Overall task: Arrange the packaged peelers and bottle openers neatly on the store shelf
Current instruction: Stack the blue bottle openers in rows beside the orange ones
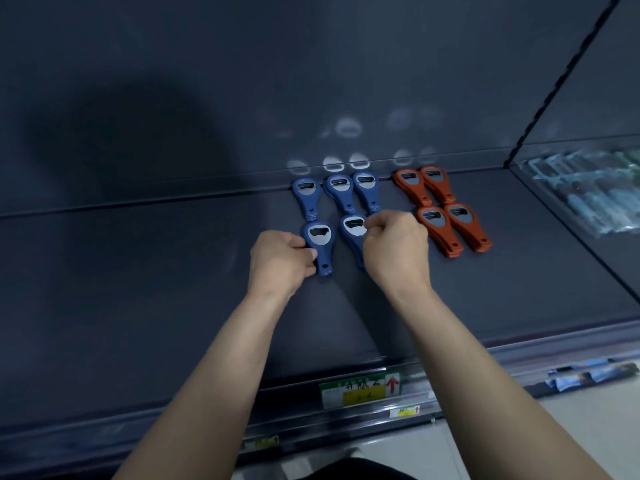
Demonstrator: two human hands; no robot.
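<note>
- dark grey shelf [138, 306] under everything, with a green and yellow price label [360, 389] on its front rail.
- far behind the price label, at the back wall: three blue openers [338, 192] in one row, heads to the wall, handles toward the label.
- just in front of that row, nearer to the label: two more, the left blue opener [320, 247] and the right blue opener [351, 233], lying flat, metal heads upward.
- left hand [280, 263], behind the label and a little to its left: fingers curled against the side of the left blue opener, thumb near its neck, gripping it.
- right hand [394, 247], behind the label and a little to its right: fingers curled, fingertips pinching the head edge of the right blue opener, with most of the handle hidden under the hand.
- behind and to the right of the label: four piles of orange openers [438, 233], two by two, apart from the blue ones.
- much further right of the label, on the neighbouring shelf section: teal and green packages [581, 195], too blurred to tell the content.
- right of the label, below the rail: some blue packets [588, 372].
</note>
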